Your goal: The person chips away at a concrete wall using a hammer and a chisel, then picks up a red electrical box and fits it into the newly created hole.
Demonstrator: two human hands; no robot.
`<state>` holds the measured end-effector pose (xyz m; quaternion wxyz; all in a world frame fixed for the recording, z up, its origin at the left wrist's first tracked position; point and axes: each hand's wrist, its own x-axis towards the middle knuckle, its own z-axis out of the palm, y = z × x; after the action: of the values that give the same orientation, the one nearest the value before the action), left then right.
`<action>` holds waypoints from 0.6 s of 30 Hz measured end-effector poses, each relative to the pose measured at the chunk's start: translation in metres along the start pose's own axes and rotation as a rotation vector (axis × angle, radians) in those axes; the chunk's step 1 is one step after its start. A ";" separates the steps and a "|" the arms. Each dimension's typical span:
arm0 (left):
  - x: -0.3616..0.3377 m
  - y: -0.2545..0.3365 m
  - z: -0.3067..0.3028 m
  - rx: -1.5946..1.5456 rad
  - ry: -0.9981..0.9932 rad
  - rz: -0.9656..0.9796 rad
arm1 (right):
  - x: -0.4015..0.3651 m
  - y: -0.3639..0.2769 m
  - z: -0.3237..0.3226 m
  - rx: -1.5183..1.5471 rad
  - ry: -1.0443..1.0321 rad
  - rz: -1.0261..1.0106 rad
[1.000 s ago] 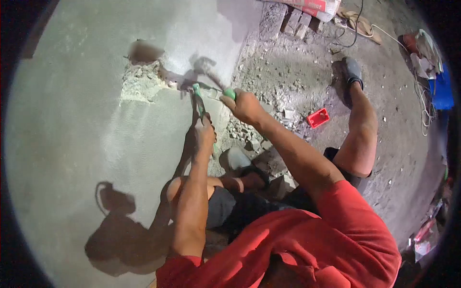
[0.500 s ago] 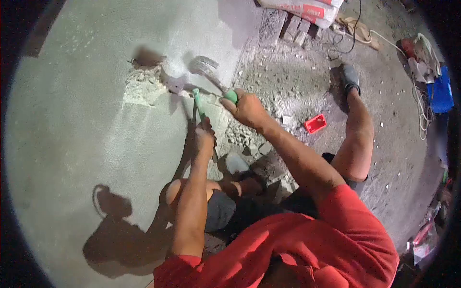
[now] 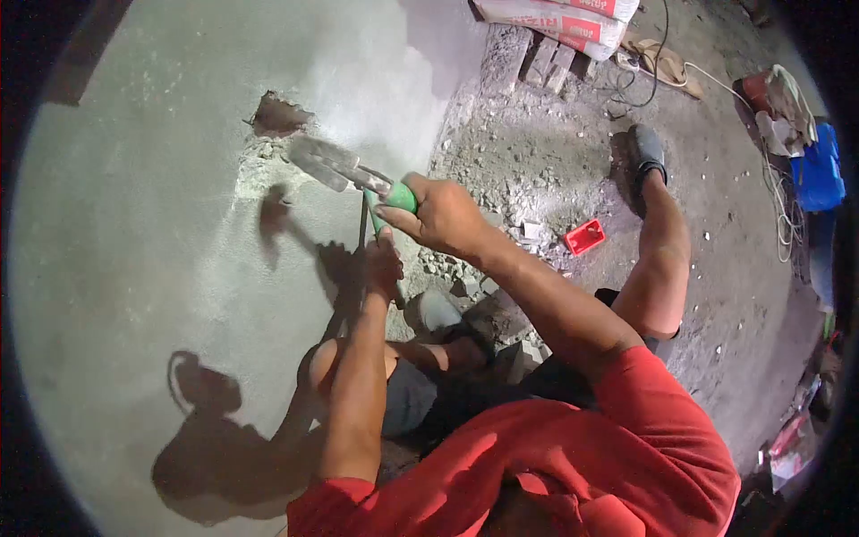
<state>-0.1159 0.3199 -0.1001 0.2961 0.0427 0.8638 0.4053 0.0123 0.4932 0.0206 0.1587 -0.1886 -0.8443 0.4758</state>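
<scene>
My right hand (image 3: 447, 215) is closed round the green grip of a hammer (image 3: 327, 164), whose grey, dusty metal head reaches left over the wall. Just below it, my left hand (image 3: 383, 266) is wrapped round a green chisel (image 3: 374, 213); the hammer and my right hand hide its upper end. The plastered grey wall (image 3: 206, 268) bears a dark, rough-edged hole (image 3: 279, 115) with a chipped patch (image 3: 258, 166) under it. Both hands are to the right of this patch. The hammer's shadow falls on the wall.
Rubble (image 3: 456, 268) lies along the wall's foot. A red electrical box (image 3: 584, 235) sits on the floor. Printed sacks (image 3: 573, 22) rest on wooden pieces (image 3: 548, 63) at the top. Cables (image 3: 783, 206) and a blue container (image 3: 819, 170) are at the right.
The hammer head has swung left and down, to beside the chipped patch. My right hand has shifted slightly left and down, closer to the chisel. My left hand stays round the chisel.
</scene>
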 end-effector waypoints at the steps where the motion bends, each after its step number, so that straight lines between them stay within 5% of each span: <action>1: -0.003 0.001 0.000 -0.105 -0.039 -0.055 | -0.001 -0.014 -0.006 0.128 0.097 -0.106; 4: -0.008 0.007 0.002 -0.069 0.020 -0.033 | 0.000 0.025 0.041 0.316 0.299 -0.288; 6: -0.015 0.014 0.005 -0.046 0.055 -0.009 | 0.003 0.089 0.060 -0.069 -0.098 0.173; 10: -0.017 0.015 0.009 -0.083 0.027 0.051 | -0.005 0.099 0.045 -0.168 -0.166 0.320; 16: -0.004 -0.012 0.001 -0.167 -0.025 0.040 | 0.007 0.005 -0.019 0.198 0.098 0.133; 18: 0.020 -0.045 -0.003 -0.098 -0.093 0.011 | 0.004 0.008 0.000 0.249 0.395 -0.253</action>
<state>-0.1267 0.2941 -0.1411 0.3353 0.0516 0.8280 0.4464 0.0099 0.4990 0.0145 0.4006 -0.1496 -0.7488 0.5064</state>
